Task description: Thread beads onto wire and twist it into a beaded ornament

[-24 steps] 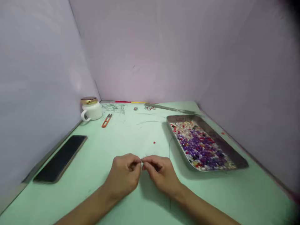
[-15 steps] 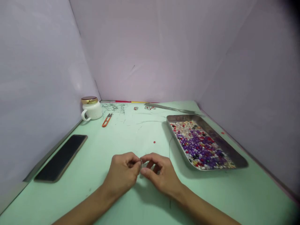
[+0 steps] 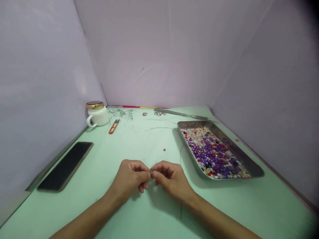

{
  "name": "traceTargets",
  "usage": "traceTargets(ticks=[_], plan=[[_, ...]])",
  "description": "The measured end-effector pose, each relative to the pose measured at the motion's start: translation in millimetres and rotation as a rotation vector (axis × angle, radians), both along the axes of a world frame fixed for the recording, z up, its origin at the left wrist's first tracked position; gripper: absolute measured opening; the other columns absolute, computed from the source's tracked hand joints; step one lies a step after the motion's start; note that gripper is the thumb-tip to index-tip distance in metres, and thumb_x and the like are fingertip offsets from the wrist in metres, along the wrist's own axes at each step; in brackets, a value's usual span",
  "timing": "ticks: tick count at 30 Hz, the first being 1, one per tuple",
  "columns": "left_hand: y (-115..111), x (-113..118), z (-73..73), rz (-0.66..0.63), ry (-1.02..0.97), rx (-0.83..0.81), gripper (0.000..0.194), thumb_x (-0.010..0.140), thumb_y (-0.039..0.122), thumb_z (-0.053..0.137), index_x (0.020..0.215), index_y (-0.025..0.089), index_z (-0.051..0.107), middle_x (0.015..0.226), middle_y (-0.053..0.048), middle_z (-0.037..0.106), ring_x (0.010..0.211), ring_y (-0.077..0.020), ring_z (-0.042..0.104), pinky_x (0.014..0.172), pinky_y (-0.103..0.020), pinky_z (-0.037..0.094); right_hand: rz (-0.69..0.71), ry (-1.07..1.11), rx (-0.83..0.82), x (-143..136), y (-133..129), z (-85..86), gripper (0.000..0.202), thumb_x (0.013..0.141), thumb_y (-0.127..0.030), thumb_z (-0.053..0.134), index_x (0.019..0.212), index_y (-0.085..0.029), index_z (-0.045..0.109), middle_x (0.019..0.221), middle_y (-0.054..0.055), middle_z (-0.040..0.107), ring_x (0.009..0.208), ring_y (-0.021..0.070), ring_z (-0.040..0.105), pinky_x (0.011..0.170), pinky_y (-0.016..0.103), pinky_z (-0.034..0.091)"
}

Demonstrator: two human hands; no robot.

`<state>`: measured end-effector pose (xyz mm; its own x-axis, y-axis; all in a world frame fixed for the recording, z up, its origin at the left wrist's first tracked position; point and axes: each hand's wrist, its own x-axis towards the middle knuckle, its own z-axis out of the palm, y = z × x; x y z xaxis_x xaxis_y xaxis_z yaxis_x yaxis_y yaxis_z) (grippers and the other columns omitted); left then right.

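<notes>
Left hand (image 3: 128, 181) and right hand (image 3: 175, 182) are closed fingertip-to-fingertip on a small wire piece (image 3: 151, 172), pinched midway between them, thin ends pointed forward.

We can read no text, label, brand, number or sign on anything here: none on the white mug (image 3: 98, 117), the dark phone (image 3: 65, 167), the orange snips (image 3: 114, 126) or the metal tray (image 3: 221, 152), though small print could perhaps escape us.
</notes>
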<state>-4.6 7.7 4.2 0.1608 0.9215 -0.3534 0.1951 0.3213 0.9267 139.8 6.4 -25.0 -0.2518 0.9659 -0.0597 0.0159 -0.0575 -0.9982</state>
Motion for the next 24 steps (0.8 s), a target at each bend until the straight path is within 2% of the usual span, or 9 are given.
traceTargets(ticks=[4, 6, 10, 14, 16, 21, 24], plan=[[3, -1, -3.9, 0.042, -0.054, -0.009, 0.007, 0.057, 0.016, 0.055, 0.053, 0.012, 0.059, 0.034, 0.003, 0.049, 0.032, -0.0068, 0.039, 0.034, -0.018, 0.027, 0.015, 0.048, -0.046, -1, -1, -0.4, 0.018, 0.061, -0.024, 0.066, 0.074, -0.014, 0.06, 0.059, 0.0, 0.06, 0.05, 0.0097, 0.052, 0.05, 0.023, 0.042], [3, -1, -4.0, 0.048, -0.049, -0.02, 0.006, 0.056, 0.014, 0.054, 0.052, 0.012, 0.059, 0.034, 0.003, 0.048, 0.033, -0.0068, 0.039, 0.034, -0.018, 0.026, 0.007, 0.049, -0.091, 0, -1, 1.0, 0.015, 0.059, -0.023, 0.066, 0.069, -0.014, 0.06, 0.054, -0.001, 0.058, 0.046, 0.0083, 0.05, 0.046, 0.022, 0.04], [-1, 2, 0.8, 0.023, 0.111, 0.038, 0.007, 0.057, 0.014, 0.053, 0.051, 0.012, 0.058, 0.035, 0.004, 0.045, 0.034, -0.0056, 0.036, 0.035, -0.018, 0.025, 0.016, 0.013, -0.184, 1, 2, 4.9, 0.013, 0.059, -0.023, 0.064, 0.057, -0.014, 0.055, 0.046, -0.004, 0.053, 0.037, 0.0055, 0.043, 0.037, 0.019, 0.033], [-4, 3, 4.2, -0.032, 0.257, 0.188, 0.011, 0.059, 0.014, 0.05, 0.052, 0.013, 0.057, 0.042, 0.004, 0.048, 0.04, -0.006, 0.037, 0.038, -0.017, 0.028, 0.14, 0.112, -0.294, 3, 4, 4.5, 0.018, 0.058, -0.028, 0.065, 0.059, -0.014, 0.054, 0.044, -0.005, 0.051, 0.033, 0.0048, 0.04, 0.033, 0.018, 0.032], [-4, 1, 2.1, -0.083, 0.331, 0.337, 0.013, 0.062, 0.014, 0.047, 0.052, 0.013, 0.056, 0.045, 0.002, 0.049, 0.042, -0.0068, 0.039, 0.04, -0.018, 0.029, 0.174, 0.178, -0.37, 5, 5, 3.1, 0.018, 0.058, -0.027, 0.066, 0.06, -0.013, 0.055, 0.045, -0.004, 0.052, 0.033, 0.0045, 0.041, 0.032, 0.017, 0.031], [-2, -8, -11.4, -0.227, 0.545, 0.972, 0.016, 0.065, 0.008, 0.044, 0.056, 0.013, 0.057, 0.05, -0.001, 0.051, 0.043, -0.0077, 0.04, 0.042, -0.02, 0.029, 0.249, 0.319, -0.52, 9, 7, 1.1, 0.013, 0.057, -0.018, 0.066, 0.059, -0.011, 0.056, 0.046, -0.003, 0.052, 0.034, 0.0026, 0.04, 0.03, 0.013, 0.028], [0, -13, -18.7, -0.358, 0.724, 1.268, 0.021, 0.068, 0.006, 0.043, 0.058, 0.015, 0.058, 0.055, -0.004, 0.054, 0.047, -0.0103, 0.043, 0.045, -0.023, 0.03, 0.285, 0.367, -0.594, 11, 7, 1.8, 0.015, 0.055, -0.018, 0.068, 0.057, -0.011, 0.055, 0.045, -0.004, 0.051, 0.034, 0.0018, 0.039, 0.029, 0.011, 0.026]])
